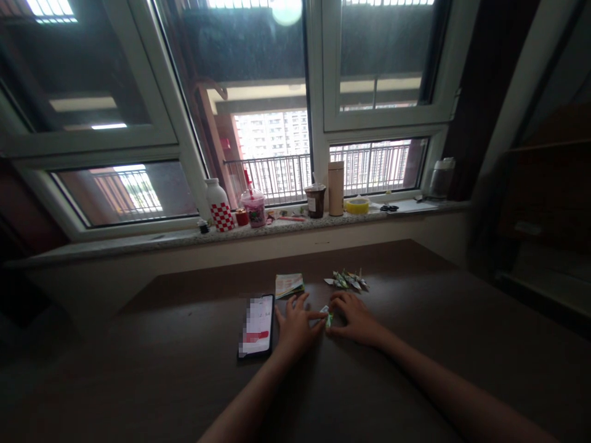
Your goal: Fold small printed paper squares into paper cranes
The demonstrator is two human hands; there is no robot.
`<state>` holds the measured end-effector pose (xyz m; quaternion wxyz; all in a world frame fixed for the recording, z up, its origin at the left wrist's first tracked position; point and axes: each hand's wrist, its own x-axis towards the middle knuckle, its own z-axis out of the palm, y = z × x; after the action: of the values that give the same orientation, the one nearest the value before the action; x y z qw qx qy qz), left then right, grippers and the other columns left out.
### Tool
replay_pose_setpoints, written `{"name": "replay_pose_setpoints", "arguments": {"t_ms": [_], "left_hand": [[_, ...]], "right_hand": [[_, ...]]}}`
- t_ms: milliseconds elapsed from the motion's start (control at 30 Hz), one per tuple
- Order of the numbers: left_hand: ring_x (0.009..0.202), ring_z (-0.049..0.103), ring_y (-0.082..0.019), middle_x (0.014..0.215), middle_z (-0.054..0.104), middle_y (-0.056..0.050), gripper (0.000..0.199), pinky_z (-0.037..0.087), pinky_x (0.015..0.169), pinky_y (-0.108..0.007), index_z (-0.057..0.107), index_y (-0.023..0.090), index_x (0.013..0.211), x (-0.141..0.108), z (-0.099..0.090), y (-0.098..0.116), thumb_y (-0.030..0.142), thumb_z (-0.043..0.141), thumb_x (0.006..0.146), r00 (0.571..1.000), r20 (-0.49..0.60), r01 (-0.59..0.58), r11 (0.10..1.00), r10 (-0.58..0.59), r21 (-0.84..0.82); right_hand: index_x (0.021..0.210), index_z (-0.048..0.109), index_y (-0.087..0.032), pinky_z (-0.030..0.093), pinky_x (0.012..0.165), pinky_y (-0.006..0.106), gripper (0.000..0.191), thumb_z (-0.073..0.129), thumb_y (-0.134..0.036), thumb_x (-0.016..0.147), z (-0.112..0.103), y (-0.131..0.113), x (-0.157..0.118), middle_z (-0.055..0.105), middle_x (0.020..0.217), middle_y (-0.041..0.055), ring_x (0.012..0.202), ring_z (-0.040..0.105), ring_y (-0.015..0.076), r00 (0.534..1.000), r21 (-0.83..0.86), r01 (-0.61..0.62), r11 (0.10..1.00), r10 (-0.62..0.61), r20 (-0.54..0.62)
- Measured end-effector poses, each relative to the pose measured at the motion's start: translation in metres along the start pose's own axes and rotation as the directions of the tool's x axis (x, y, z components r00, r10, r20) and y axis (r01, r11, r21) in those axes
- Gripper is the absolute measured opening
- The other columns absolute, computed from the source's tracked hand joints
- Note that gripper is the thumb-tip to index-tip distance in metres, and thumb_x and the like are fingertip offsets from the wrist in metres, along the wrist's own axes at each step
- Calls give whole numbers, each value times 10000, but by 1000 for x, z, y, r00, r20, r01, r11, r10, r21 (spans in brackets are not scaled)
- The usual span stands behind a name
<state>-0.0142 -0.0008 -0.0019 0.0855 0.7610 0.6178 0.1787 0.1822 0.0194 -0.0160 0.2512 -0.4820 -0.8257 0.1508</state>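
Between my two hands is a small green and white paper piece [329, 319], low on the dark table. My left hand [299, 325] touches its left side with the index finger and thumb, the other fingers spread. My right hand [354, 320] curls around its right side, with thumb and fingertips on it. Behind my left hand lies a stack of printed paper sheets [289, 284]. A small pile of folded green and white paper pieces [347, 280] sits behind my right hand. The phone [257, 327], its screen lit, lies left of my left hand.
The brown table [184, 381] stands before a windowsill [286, 229]. On the sill are a checkered bottle [220, 206], a pink cup [253, 208], a dark cup [316, 200], a tan tumbler [336, 188], yellow tape [357, 205] and scissors [389, 208].
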Motion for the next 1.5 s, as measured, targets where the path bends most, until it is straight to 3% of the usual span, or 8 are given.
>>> {"name": "replay_pose_setpoints", "arguments": {"t_ms": [133,200,633,767,900,1200,1500], "left_hand": [[1422,257,-354,1515,411,16,219,47,1057,-770,713,502,1021,0,0,0,501,632,817,1000,0,-2,1000,2,-12],[1420,262,-356,1512,414,15,211,48,1055,-772,717,500,1011,0,-1,0,498,633,818,1000,0,-1,1000,1,-14],[1424,256,-360,1508,418,15,231,54,1061,-771,714,490,1031,-1,-2,2,516,617,823,1000,6,14,1000,-14,-6],[1428,254,-354,1511,416,17,221,60,1064,-766,713,499,1024,-1,-3,4,504,627,821,1000,13,24,1000,-24,-5],[1432,241,-361,1517,408,19,223,47,1067,-766,721,486,1018,-1,-4,5,491,643,809,999,19,26,1000,-26,-3],[1432,245,-357,1516,409,14,215,54,1054,-776,718,499,1008,0,-2,3,499,644,807,999,23,29,999,-28,-14],[1436,228,-363,1523,397,11,233,45,1067,-762,726,466,1021,0,-6,6,466,664,797,998,49,44,999,-42,-33]], "right_hand": [[979,641,-237,354,1054,425,212,540,-407,903,5,6,4,571,1247,68,1221,479,240,999,41,-24,999,26,-42],[975,640,-238,360,1046,416,159,561,-345,887,7,8,5,575,1232,64,1208,484,234,998,24,-15,1000,16,-61],[1012,634,-240,357,1051,437,332,738,-388,734,4,5,2,550,1270,76,1240,461,270,999,5,22,1000,-21,-44],[952,665,-240,372,1038,431,215,675,-401,811,9,14,6,591,1224,71,1207,496,254,996,76,26,997,-19,-88],[884,674,-221,412,992,394,102,598,-286,866,14,21,9,634,1118,67,1111,551,220,988,132,37,991,-17,-154],[928,636,-214,423,959,383,119,636,-256,816,9,7,5,609,1105,67,1074,538,230,989,-23,47,999,-50,-138],[891,623,-205,438,903,387,64,581,-192,844,9,6,14,625,1049,80,1031,560,246,990,-119,-57,991,41,-134]]}}
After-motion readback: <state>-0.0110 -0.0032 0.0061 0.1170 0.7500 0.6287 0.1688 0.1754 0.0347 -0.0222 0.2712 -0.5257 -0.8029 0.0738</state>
